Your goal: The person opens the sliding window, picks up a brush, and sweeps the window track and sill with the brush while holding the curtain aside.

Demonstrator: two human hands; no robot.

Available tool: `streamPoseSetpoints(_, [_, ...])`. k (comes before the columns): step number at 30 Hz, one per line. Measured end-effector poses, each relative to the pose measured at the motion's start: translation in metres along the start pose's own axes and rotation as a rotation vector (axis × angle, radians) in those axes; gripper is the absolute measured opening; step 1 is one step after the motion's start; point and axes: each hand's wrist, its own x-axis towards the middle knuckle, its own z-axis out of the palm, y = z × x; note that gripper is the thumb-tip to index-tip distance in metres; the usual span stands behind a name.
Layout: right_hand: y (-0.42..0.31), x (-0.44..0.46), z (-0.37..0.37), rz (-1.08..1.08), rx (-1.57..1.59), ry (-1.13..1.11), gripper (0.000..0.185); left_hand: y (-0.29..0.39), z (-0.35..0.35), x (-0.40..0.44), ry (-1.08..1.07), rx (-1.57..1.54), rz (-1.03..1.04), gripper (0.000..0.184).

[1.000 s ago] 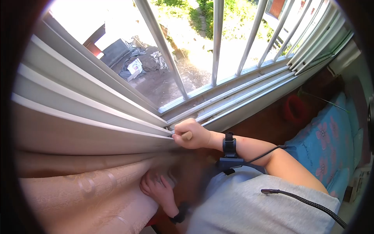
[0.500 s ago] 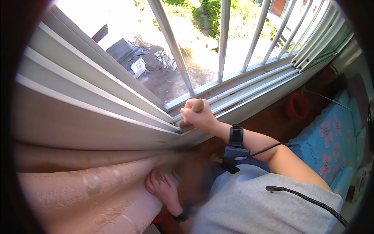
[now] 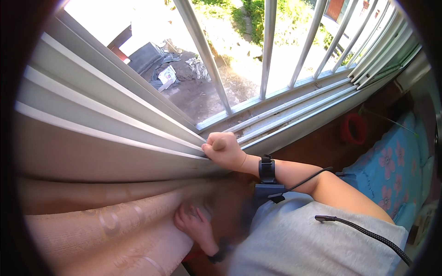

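Note:
My right hand (image 3: pixel 224 151) is closed in a fist around a tool with a tan, rounded handle end (image 3: pixel 220 144) sticking out on top. Its working end is hidden below the fist. The fist is at the corner where the pale window frame (image 3: pixel 115 122) meets the sill track (image 3: pixel 294 106). Lower down, my left hand (image 3: pixel 195 226) grips the edge of a patterned peach curtain (image 3: pixel 106 234), with its fingers bent against the cloth and their tips partly unclear.
Metal window bars (image 3: pixel 268 50) rise beyond the sill track, with ground and greenery outside. To the right are a red bucket (image 3: pixel 353 129) on the dark floor and a bed with blue flowered bedding (image 3: pixel 375 181). A black cable (image 3: pixel 363 233) hangs across my grey shirt.
My right hand has moved left and down with the tool, from the sill track toward the frame corner. My left hand stays at the curtain. The view has shifted slightly.

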Motion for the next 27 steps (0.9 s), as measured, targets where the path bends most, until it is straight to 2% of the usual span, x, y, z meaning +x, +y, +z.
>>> streamPoseSetpoints(2, [0.0,0.003,0.003,0.08,0.065,0.039,0.022,0.003,0.002,0.001,0.002,-0.019,-0.007,0.025])
streamPoseSetpoints(3, [0.0,0.006,-0.006,0.005,-0.091,-0.103,0.02,0.004,0.002,0.002,-0.004,-0.017,-0.007,0.025])
streamPoseSetpoints(4, [-0.002,0.01,-0.015,0.015,-0.089,-0.104,0.02,0.005,0.0,0.003,0.003,-0.013,0.002,0.025])
streamPoseSetpoints(6, [-0.008,0.018,-0.033,-0.003,-0.239,-0.251,0.017,0.007,-0.001,0.003,0.01,-0.013,0.011,0.025])
streamPoseSetpoints(7, [-0.018,0.022,-0.045,0.178,-0.223,-0.258,0.015,0.008,0.0,0.004,0.013,-0.02,0.008,0.025])
streamPoseSetpoints(8, [-0.015,0.024,-0.052,0.069,-0.287,-0.226,0.017,0.009,0.003,0.004,0.019,-0.026,-0.002,0.025])
streamPoseSetpoints(11, [-0.01,0.021,-0.048,0.204,-0.144,-0.133,0.021,0.01,0.001,-0.002,-0.011,-0.027,-0.037,0.024])
streamPoseSetpoints(13, [-0.005,0.021,-0.028,0.348,0.108,-0.059,0.021,0.009,0.002,-0.003,-0.011,-0.026,-0.031,0.024])
streamPoseSetpoints(14, [-0.001,0.018,-0.018,0.347,0.111,-0.055,0.021,0.009,0.003,-0.002,-0.005,-0.031,-0.027,0.023])
streamPoseSetpoints(16, [0.001,0.013,-0.002,0.059,-0.039,-0.008,0.022,0.009,0.001,0.001,0.007,-0.038,-0.017,0.023])
streamPoseSetpoints(18, [-0.005,0.012,-0.014,0.117,0.015,-0.039,0.02,0.008,0.001,0.002,0.01,-0.047,-0.008,0.023])
streamPoseSetpoints(20, [-0.008,0.018,-0.033,0.005,-0.198,-0.258,0.019,0.007,0.003,0.002,0.031,-0.019,0.001,0.023])
streamPoseSetpoints(22, [-0.01,0.025,-0.05,0.252,-0.147,-0.204,0.023,0.008,0.004,0.004,0.032,-0.02,0.002,0.023])
streamPoseSetpoints(24, [-0.006,0.023,-0.051,0.316,-0.097,-0.138,0.023,0.009,0.006,0.004,0.039,-0.014,-0.011,0.022])
streamPoseSetpoints(25, [-0.003,0.021,-0.044,0.315,-0.098,-0.141,0.023,0.007,0.006,0.003,0.043,-0.009,-0.002,0.022])
streamPoseSetpoints(27, [0.004,0.013,-0.018,0.196,0.161,-0.008,0.025,0.009,0.006,0.002,0.048,-0.02,0.017,0.022])
